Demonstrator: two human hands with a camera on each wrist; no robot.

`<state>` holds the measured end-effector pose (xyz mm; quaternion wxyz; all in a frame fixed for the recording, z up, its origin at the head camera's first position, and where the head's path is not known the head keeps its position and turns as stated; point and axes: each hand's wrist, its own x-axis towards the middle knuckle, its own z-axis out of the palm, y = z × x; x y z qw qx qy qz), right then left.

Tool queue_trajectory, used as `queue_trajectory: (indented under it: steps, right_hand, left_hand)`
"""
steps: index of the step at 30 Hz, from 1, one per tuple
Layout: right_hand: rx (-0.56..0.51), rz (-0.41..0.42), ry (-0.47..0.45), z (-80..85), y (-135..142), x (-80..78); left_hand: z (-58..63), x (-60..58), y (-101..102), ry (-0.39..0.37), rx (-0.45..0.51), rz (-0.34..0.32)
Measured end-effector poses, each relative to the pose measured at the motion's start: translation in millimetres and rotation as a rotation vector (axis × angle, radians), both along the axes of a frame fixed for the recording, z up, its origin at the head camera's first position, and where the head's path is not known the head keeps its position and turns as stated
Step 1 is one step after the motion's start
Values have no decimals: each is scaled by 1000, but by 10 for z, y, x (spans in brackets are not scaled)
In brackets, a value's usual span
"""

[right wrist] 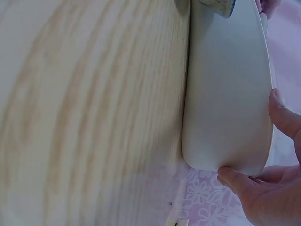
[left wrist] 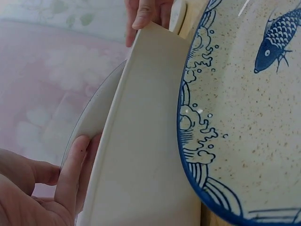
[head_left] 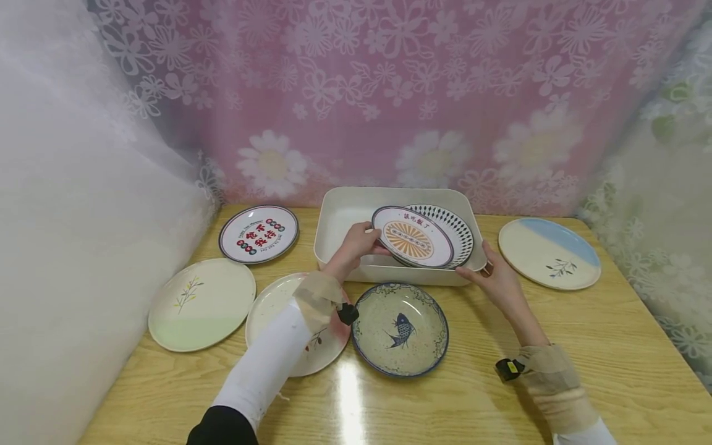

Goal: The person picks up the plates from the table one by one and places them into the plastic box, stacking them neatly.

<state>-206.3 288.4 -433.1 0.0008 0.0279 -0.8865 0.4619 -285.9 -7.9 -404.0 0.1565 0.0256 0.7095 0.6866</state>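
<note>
My left hand [head_left: 356, 245] pinches the left edge of a white plate with an orange sunburst [head_left: 413, 238]. In the left wrist view the fingers [left wrist: 70, 174] lie against that plate's pale underside [left wrist: 96, 110]. The plate tilts over the right half of a white plastic bin [head_left: 347, 213]. Partly hidden beneath it, a plate with a black diamond-patterned rim [head_left: 460, 232] leans inside the bin. My right hand [head_left: 497, 278] grips the bin's front right corner, with its thumb at the rim and fingers on the outer wall, as the right wrist view shows.
In front of the bin sits a blue-rimmed fish bowl [head_left: 400, 330]. Left of it are a pink-tinted plate [head_left: 272, 312] partly under my left forearm, a green-and-cream plate [head_left: 203, 303] and a red-lettered plate [head_left: 259, 235]. A blue-and-cream plate [head_left: 547, 253] lies right. Floral curtains enclose the table.
</note>
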Motion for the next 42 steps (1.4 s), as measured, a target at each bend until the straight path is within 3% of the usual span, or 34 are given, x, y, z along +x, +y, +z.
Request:
queue_trajectory:
  steps: [6, 13, 17, 22, 26, 30, 35, 42]
  right_hand:
    - [13, -9, 18, -8, -6, 1]
    - [2, -14, 28, -22, -7, -11]
    - [-6, -16, 36, -23, -6, -12]
    - [-19, -15, 40, -19, -10, -1]
    - [-21, -17, 36, -26, -12, 0]
    - [-34, -13, 35, -27, -17, 4]
    - [-22, -17, 34, -43, 5, -8]
    - [-30, -17, 29, -63, -7, -21]
  left_hand:
    - [-14, -35, 24, -28, -9, -23]
    - [2, -55, 41, -37, -103, -123]
    - [-16, -45, 39, 45, -264, -123]
    - [-63, -72, 74, 189, -602, -60]
    - [-75, -110, 142, 231, -747, -29]
    - [-68, -124, 197, 220, -794, -74]
    - [-66, -115, 178, 221, -743, -159]
    - [-80, -62, 103, 215, -621, -143]
